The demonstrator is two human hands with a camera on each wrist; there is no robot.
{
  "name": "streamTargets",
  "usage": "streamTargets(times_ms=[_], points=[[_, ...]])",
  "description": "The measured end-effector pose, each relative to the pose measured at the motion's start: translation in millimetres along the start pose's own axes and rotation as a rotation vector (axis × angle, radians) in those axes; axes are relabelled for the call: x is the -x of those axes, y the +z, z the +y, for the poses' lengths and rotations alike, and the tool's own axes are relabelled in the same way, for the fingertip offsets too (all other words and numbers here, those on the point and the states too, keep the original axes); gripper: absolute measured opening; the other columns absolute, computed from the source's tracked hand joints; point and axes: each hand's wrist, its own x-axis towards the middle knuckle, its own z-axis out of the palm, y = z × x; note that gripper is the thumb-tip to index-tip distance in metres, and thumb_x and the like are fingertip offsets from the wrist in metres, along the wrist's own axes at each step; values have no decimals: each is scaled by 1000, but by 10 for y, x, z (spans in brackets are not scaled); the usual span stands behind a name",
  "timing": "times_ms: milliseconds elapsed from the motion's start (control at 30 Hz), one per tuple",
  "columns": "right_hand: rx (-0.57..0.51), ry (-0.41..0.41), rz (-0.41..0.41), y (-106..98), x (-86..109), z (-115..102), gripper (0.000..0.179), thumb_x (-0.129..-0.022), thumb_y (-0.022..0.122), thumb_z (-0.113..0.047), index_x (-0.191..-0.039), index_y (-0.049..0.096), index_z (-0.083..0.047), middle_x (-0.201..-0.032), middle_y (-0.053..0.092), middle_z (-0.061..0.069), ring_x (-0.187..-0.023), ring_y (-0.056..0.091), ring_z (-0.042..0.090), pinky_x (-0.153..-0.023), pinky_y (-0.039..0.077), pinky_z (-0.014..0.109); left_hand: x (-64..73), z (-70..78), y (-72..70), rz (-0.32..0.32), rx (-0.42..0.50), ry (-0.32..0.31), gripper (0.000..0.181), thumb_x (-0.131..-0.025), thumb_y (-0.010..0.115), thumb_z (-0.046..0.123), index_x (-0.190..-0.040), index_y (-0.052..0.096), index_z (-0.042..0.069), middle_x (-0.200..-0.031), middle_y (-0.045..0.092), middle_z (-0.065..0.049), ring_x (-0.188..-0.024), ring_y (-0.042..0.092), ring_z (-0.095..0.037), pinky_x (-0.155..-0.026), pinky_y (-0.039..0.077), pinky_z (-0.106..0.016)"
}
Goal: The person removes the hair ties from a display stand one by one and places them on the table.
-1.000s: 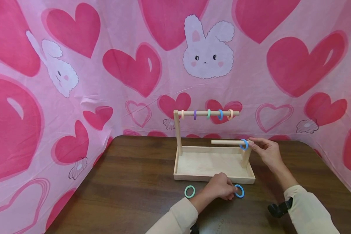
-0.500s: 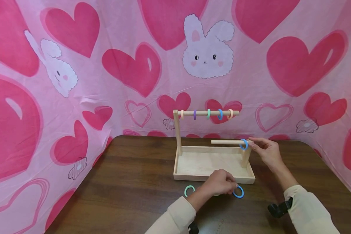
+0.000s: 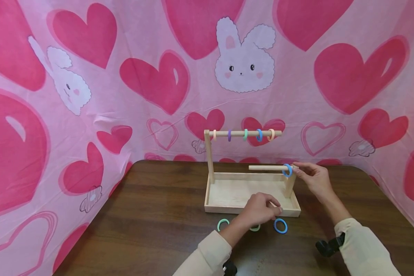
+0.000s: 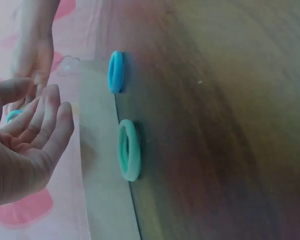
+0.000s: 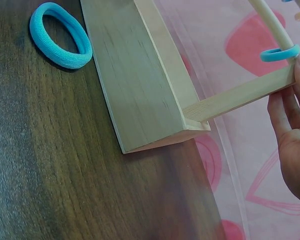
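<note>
My right hand (image 3: 315, 181) grips the top of the short wooden post (image 5: 240, 97) at the right end of a wooden stand (image 3: 227, 209). Beside its fingertips, a blue hair tie (image 5: 275, 55) hangs on the lower rod (image 3: 265, 168). Over the stand's front edge hovers my left hand (image 3: 259, 209), fingers loosely bent and holding nothing. A second blue hair tie (image 5: 72, 63) lies on the table just in front of the stand, apart from the left fingers. Below that hand lies a green hair tie (image 4: 133, 155), partly hidden by it in the head view.
Another green hair tie (image 3: 219, 225) lies left of the left wrist. The taller upper rod (image 3: 253, 133) bears several spaced hair ties in peach, purple, green and blue. A pink heart-patterned cloth (image 3: 289, 103) hangs behind the brown table (image 3: 158, 214).
My left hand has come away from the blue hair tie on the table and risen toward the stand, uncovering part of a green hair tie. The right hand has stayed put.
</note>
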Motion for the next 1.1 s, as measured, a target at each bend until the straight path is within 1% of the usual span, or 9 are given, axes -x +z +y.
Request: streamTargets(times_ms=[133,200,300,433,533,700,800,933,1100], points=[[22,12,0,3,-1,-11,24,-90,66,14,-108,77,1,-91,76,-25,-86,69,-12,-74,52,6,-54,32,-31,47,13,28,14,-90,74,18,-97,78,7,-73,77,-6,-54,62,2,-50,42,-16],[34,16,-1,3,2,-20,24,-90,66,13,-108,77,1,-91,76,-26,-86,68,-13,-74,51,6,-80,46,-46,72,2,41,14,-90,74,19,-96,79,8,-74,78,-4,-54,59,5,-51,43,-15],[43,17,-5,3,5,-31,23,-91,66,12,-109,76,2,-91,76,-27,-86,68,-13,-74,51,6,-115,63,-67,104,-39,54,14,-89,75,23,-95,79,11,-74,78,-1,-57,56,7,-52,43,-15],[53,17,-4,-1,7,-35,23,-91,66,11,-108,77,-1,-91,75,-28,-85,68,-13,-74,51,6,-147,83,-83,129,-70,53,14,-88,75,25,-95,79,13,-76,78,0,-61,55,7,-54,43,-16],[49,15,-6,-3,3,-37,24,-91,67,10,-107,78,-4,-91,76,-27,-85,68,-13,-74,52,6,-160,104,-80,166,-95,36,15,-88,75,28,-95,79,16,-78,78,2,-63,56,6,-55,42,-16],[48,3,-12,-12,-16,-20,24,-91,67,10,-108,78,-2,-92,76,-27,-86,69,-13,-74,52,6,-193,149,-59,286,-129,4,16,-86,74,33,-96,77,21,-77,77,9,-63,56,4,-56,41,-19],[46,1,-15,-21,-23,-8,24,-91,67,10,-108,78,-3,-92,76,-27,-86,69,-13,-74,52,6,-221,159,-39,363,-120,13,17,-85,73,33,-96,77,22,-75,76,11,-61,56,5,-58,41,-18],[34,0,-17,-24,-20,-5,24,-92,66,10,-109,78,-3,-92,76,-26,-87,69,-13,-75,52,6,-266,148,-6,451,-102,58,16,-86,73,32,-98,77,22,-76,76,10,-61,57,10,-61,41,-15],[12,-4,-19,-24,-19,6,24,-91,66,10,-108,77,-2,-93,76,-25,-87,69,-12,-75,52,6,-314,123,39,535,-90,131,15,-86,74,29,-98,77,20,-76,76,7,-59,57,12,-63,40,-12]])
